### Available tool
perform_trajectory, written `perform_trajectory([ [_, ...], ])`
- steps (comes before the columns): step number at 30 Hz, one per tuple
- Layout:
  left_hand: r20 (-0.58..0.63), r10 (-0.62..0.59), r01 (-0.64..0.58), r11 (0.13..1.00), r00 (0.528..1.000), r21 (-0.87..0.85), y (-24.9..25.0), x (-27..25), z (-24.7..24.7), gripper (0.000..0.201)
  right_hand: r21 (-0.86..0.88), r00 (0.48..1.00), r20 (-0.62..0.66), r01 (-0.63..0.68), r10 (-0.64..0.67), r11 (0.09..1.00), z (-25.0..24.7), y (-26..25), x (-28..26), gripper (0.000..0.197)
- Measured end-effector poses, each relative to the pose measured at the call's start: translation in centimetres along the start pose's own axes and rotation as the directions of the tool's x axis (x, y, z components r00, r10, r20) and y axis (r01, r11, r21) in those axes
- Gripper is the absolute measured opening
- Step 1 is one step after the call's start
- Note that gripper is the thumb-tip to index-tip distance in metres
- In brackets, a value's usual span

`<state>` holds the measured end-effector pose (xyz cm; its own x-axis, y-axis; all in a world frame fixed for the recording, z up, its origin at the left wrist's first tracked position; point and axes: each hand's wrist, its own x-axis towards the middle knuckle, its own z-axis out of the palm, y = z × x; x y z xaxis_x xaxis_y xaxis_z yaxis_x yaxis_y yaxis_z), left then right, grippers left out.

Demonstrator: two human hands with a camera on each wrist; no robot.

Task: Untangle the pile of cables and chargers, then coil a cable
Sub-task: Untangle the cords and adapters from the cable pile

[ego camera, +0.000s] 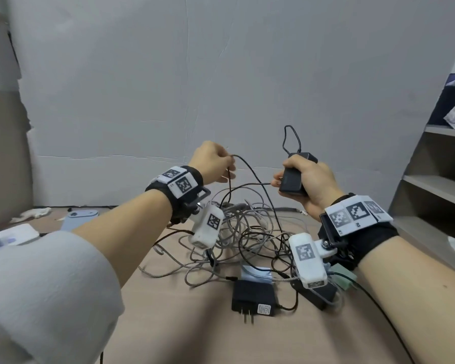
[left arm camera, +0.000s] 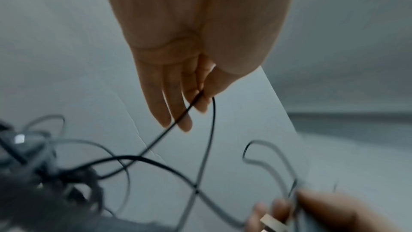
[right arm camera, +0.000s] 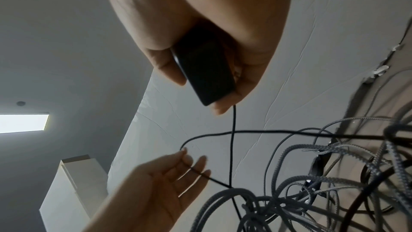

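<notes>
A tangled pile of grey braided and black cables (ego camera: pixel 247 232) lies on the brown table. My right hand (ego camera: pixel 302 179) is raised above it and grips a black charger block (ego camera: pixel 293 177), also seen in the right wrist view as the black charger block (right arm camera: pixel 202 70). A thin black cable (ego camera: pixel 250 169) runs from the charger to my left hand (ego camera: pixel 216 164), which pinches it between thumb and fingertips (left arm camera: pixel 200 94). The thin black cable (right arm camera: pixel 231 147) drops from there into the pile. A loop of the same cable stands above the charger.
A black plug adapter (ego camera: pixel 252 298) with prongs lies at the near edge of the pile, with another black adapter (ego camera: pixel 315 292) and a green connector (ego camera: pixel 344 279) to its right. Grey shelves (ego camera: pixel 436 185) stand at the right. White and blue devices (ego camera: pixel 79 216) sit at the left.
</notes>
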<state>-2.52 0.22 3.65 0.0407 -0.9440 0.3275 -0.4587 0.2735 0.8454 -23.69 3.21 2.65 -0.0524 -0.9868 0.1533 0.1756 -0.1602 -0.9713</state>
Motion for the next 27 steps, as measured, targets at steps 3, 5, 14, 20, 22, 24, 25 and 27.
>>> perform_trajectory([
  [3,0.075,-0.229,0.238,0.866,0.971,-0.439,1.2,0.1,-0.9,0.025,-0.04,0.999,-0.026,-0.032,0.031,0.999,-0.5,0.3,0.3,0.011],
  [5,0.303,-0.315,0.417,0.828,0.899,-0.375,1.5,0.0,-2.0,0.035,-0.058,0.998,-0.035,-0.049,0.047,0.997,-0.9,0.4,0.5,0.013],
  [14,0.478,-0.233,0.114,0.957,0.847,0.265,1.9,-0.4,-3.3,0.03,-0.083,0.998,-0.051,-0.031,0.026,0.996,-0.7,-0.4,0.3,0.008],
  [20,0.141,0.067,0.003,0.894,0.988,-0.448,4.2,-0.4,-3.0,0.031,-0.129,0.998,-0.019,-0.063,0.061,0.99,-0.8,-0.2,0.3,0.011],
  [22,0.12,0.087,-0.005,0.831,0.989,-0.556,4.9,-0.6,-2.9,0.032,-0.136,0.997,-0.016,-0.082,0.08,0.987,-0.9,0.0,0.3,0.01],
  [24,0.159,0.067,0.048,0.776,0.985,-0.629,5.7,-1.0,-3.0,0.035,-0.123,0.994,-0.004,-0.106,0.106,0.987,-0.8,0.1,0.2,0.01],
  [25,0.179,0.067,0.067,0.759,0.981,-0.648,6.0,-1.1,-3.0,0.038,-0.104,0.993,0.007,-0.12,0.122,0.987,-0.7,0.1,0.2,0.012],
  [27,0.192,0.102,0.045,0.768,0.976,-0.639,6.4,-1.7,-3.0,0.038,-0.032,0.987,0.038,-0.153,0.154,0.988,-0.3,0.2,0.1,0.017],
])
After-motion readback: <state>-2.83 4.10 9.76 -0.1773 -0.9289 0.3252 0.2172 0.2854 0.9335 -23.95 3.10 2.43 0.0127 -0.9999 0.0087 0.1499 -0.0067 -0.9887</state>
